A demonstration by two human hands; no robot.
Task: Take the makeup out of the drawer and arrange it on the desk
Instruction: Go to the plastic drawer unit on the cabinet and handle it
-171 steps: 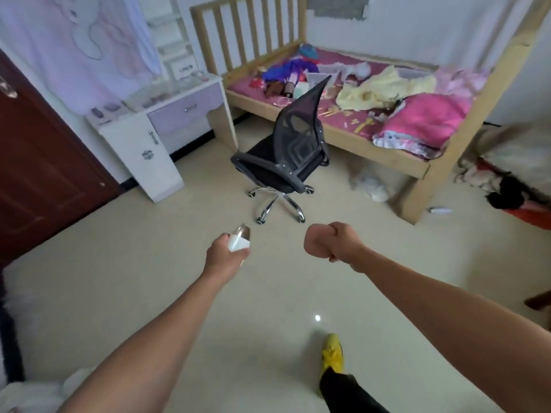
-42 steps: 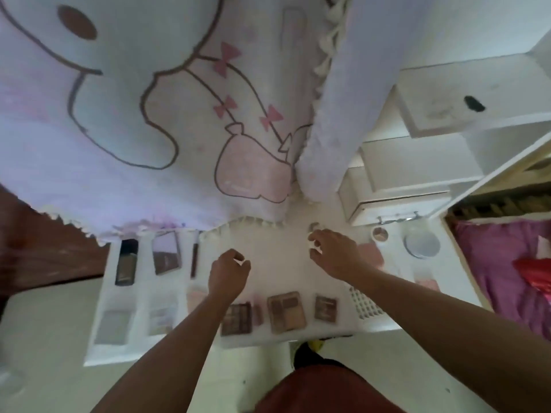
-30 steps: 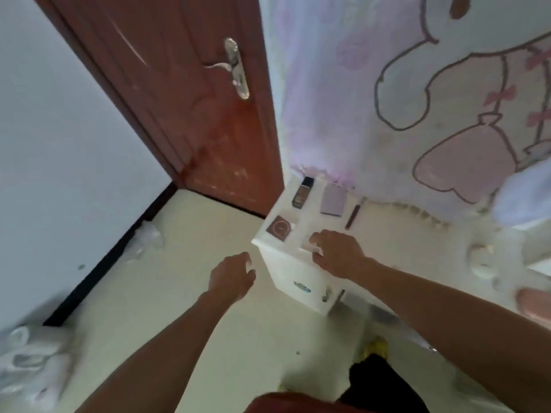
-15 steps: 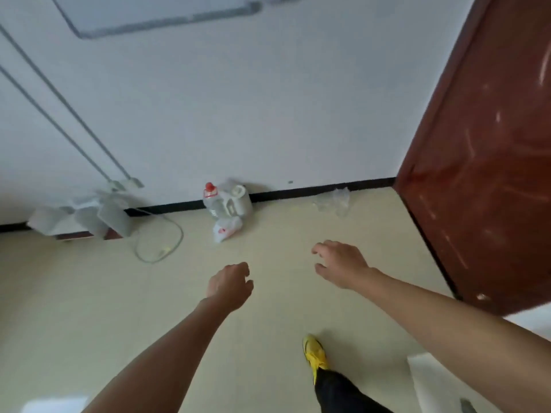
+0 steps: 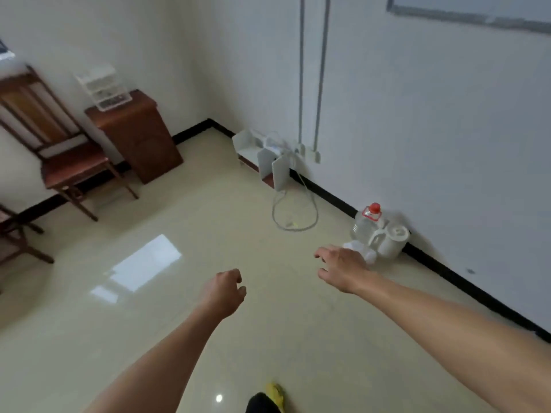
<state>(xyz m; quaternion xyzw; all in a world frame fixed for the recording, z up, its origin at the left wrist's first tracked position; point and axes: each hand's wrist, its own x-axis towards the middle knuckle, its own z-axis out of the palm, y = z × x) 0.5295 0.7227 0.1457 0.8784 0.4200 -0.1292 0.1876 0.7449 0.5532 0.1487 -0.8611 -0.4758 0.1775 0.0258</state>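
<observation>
A small clear plastic drawer unit [image 5: 103, 86] stands on top of a brown wooden cabinet [image 5: 140, 138] against the far wall; what lies in its drawers is too blurred to make out. A wooden chair [image 5: 59, 150] stands just left of the cabinet. To the cabinet's right, along the side wall, are a low white rack [image 5: 262, 156], a looped grey cable [image 5: 293, 216] on the floor [image 5: 149, 308], and further on a clear jug with a red cap [image 5: 369, 222]. Well in front of the cabinet, over bare floor, both hands are held out apart and hold nothing: the left hand [image 5: 225, 290] has its fingers loosely curled, the right hand [image 5: 340, 268] is palm down with its fingers relaxed and spread. A yellow shoe [image 5: 275, 393] shows at the bottom edge.
</observation>
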